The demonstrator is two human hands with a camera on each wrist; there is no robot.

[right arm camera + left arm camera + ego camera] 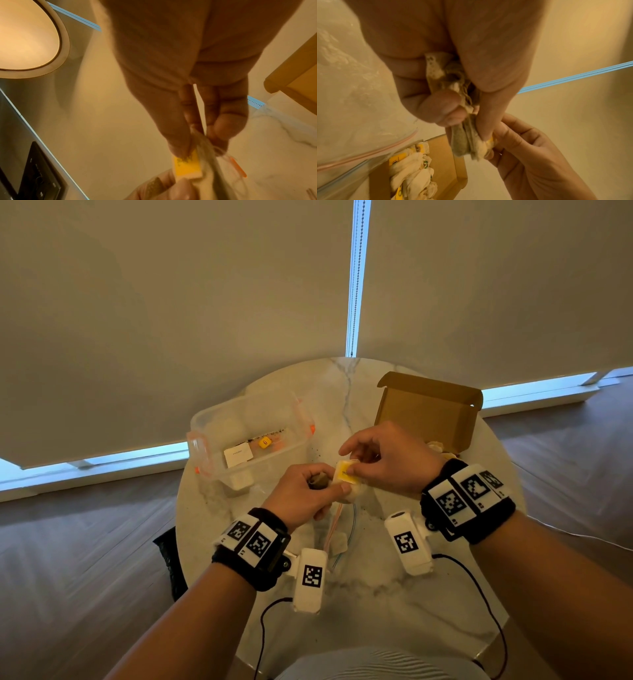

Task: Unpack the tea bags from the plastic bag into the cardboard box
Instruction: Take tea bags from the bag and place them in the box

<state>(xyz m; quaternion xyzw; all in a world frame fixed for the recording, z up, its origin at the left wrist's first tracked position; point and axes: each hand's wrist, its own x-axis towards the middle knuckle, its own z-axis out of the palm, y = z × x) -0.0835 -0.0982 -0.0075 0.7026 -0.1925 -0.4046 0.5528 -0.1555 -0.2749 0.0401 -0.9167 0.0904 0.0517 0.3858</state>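
My left hand [327, 491] grips a bunch of beige tea bags [462, 140] above the table's middle. My right hand [354, 465] pinches one tea bag with a yellow tag [345, 474] at the end of that bunch; the right wrist view shows the yellow tag [187, 166] under my fingertips. The clear plastic bag [337, 530], with pink and blue zip strips, lies under the hands. Behind my right hand stands the brown cardboard box [428, 412], lid up, with several tea bags [412, 169] in it.
A clear plastic container [250, 436] with orange clips stands at the table's back left, with a card and a yellow tag inside. The round marble table [370, 583] ends close on all sides. Cables run from the wrist cameras over its near edge.
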